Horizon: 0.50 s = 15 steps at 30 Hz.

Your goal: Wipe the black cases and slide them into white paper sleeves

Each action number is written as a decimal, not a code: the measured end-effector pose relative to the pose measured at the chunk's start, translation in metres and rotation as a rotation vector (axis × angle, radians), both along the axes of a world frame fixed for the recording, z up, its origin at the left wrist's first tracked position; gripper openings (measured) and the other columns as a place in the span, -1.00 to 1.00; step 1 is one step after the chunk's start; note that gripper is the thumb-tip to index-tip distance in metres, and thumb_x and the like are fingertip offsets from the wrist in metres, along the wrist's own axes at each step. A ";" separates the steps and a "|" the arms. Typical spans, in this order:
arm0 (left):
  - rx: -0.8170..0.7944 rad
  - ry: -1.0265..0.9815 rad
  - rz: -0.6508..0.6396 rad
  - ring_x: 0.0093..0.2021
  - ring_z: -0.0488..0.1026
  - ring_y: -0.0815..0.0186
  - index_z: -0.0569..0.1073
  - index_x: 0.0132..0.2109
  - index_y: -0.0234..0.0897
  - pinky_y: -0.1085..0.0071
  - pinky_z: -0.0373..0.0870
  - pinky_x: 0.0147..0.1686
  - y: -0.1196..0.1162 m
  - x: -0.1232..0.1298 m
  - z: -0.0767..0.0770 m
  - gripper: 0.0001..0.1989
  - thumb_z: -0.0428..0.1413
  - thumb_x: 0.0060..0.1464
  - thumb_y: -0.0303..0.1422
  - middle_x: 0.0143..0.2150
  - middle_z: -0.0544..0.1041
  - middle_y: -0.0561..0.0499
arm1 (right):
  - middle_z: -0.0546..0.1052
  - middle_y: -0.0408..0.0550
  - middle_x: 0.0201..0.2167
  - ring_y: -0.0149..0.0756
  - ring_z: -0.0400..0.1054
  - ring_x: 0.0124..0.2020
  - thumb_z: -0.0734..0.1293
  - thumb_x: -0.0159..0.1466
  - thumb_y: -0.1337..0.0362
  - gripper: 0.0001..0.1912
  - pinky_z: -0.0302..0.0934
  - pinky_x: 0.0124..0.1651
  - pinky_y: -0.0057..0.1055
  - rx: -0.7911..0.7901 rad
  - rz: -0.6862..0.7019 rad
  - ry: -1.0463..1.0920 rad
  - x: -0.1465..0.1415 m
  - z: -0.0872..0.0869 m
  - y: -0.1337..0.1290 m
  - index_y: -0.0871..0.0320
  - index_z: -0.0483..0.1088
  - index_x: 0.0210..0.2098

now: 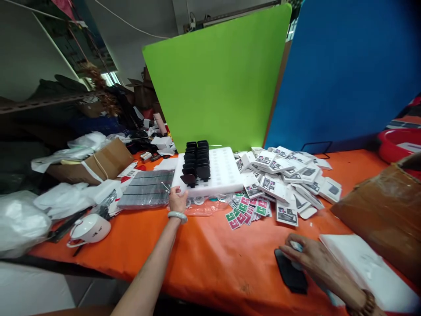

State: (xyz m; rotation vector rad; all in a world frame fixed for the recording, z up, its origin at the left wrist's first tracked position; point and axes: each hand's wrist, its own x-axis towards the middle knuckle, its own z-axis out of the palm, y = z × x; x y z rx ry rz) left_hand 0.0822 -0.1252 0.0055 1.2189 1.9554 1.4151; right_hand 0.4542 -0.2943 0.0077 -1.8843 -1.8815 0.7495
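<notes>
The left hand [178,202] curls at the white tray's [213,190] corner; I can't tell if it grips. The right hand [307,255] pinches a pale wad [296,246] by the flat black thing [294,281] on the orange table [210,254], maybe wiping; that needs soft, steady rubbing.

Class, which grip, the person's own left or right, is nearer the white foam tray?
Left. The left grip is right by the near left corner of the white foam tray; the right grip is well off to its right, beside the black flat item.
</notes>
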 end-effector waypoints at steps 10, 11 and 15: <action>0.025 0.192 -0.259 -0.34 0.41 0.19 0.51 -0.31 -0.26 0.32 0.30 -0.25 0.042 -0.014 0.005 -0.82 0.19 -0.12 -0.30 -0.44 0.50 0.00 | 0.13 0.21 0.30 -0.07 0.34 0.07 0.16 0.28 0.28 -0.39 0.25 0.04 -0.22 0.306 0.348 -0.173 -0.140 0.017 0.145 0.27 0.04 0.30; 0.028 0.194 -0.283 -0.35 0.40 0.19 0.53 -0.29 -0.26 0.34 0.29 -0.27 0.043 -0.016 0.006 -0.81 0.19 -0.12 -0.30 -0.45 0.51 0.01 | 0.08 0.22 0.32 -0.04 0.34 0.07 0.16 0.28 0.29 -0.38 0.24 0.05 -0.21 0.273 0.371 -0.242 -0.152 0.014 0.156 0.29 0.02 0.31; 0.037 0.184 -0.373 -0.37 0.40 0.20 0.56 -0.31 -0.24 0.37 0.28 -0.30 0.043 -0.024 0.012 -0.80 0.19 -0.12 -0.27 -0.47 0.53 0.01 | -0.02 0.26 0.35 0.00 0.36 0.05 0.11 0.29 0.38 -0.39 0.23 0.05 -0.17 0.145 0.419 -0.438 -0.177 0.007 0.179 0.31 0.00 0.33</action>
